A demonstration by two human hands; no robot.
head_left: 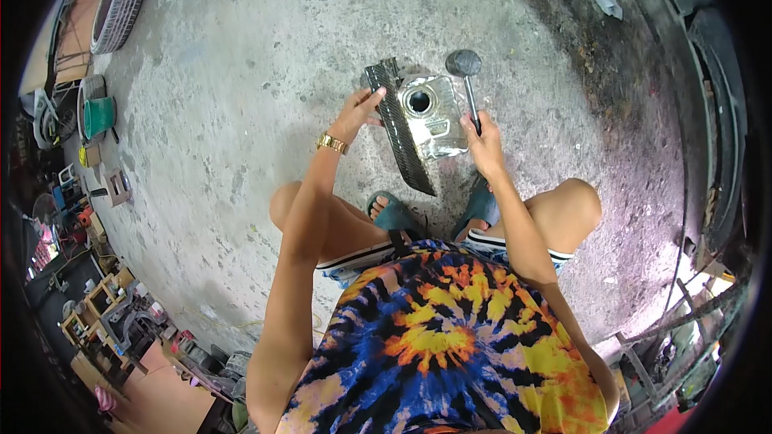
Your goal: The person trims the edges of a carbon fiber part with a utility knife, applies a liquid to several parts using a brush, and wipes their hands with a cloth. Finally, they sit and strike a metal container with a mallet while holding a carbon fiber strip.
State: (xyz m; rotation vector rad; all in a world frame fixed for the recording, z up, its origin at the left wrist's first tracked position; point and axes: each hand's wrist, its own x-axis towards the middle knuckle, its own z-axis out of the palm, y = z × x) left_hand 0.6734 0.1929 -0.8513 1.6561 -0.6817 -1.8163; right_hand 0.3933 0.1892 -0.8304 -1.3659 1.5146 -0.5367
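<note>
Both hands low: left hand (356, 115) on strip (400, 128), right hand (485, 145) around mallet (467, 80)

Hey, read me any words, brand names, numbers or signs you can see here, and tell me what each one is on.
None can be read: no lettering shows on the metal tank, the dark strip under the left hand, or the mallet in the right hand. The clutter at left is too small to make out.

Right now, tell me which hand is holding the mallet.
The right hand grips the mallet by its handle; the left hand instead holds the dark strip against the metal tank.
</note>
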